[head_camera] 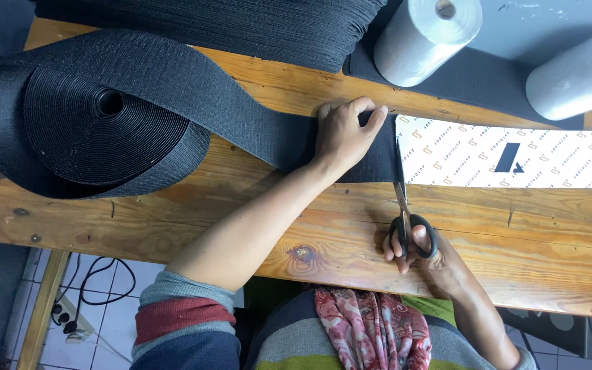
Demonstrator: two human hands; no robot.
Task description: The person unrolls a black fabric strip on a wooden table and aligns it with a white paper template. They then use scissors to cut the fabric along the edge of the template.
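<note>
Wooden workbench [241,240], white tiled floor [114,318]

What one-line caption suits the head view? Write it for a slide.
Left hand pins wide black strap on the wooden table while right hand works scissors along a patterned white card.

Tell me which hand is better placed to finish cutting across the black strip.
Right. The right hand already has its fingers in the scissors, whose blades sit at the black strip's edge beside the white patterned card. The left hand lies flat on the strip, pinning it to the wooden table.
</note>
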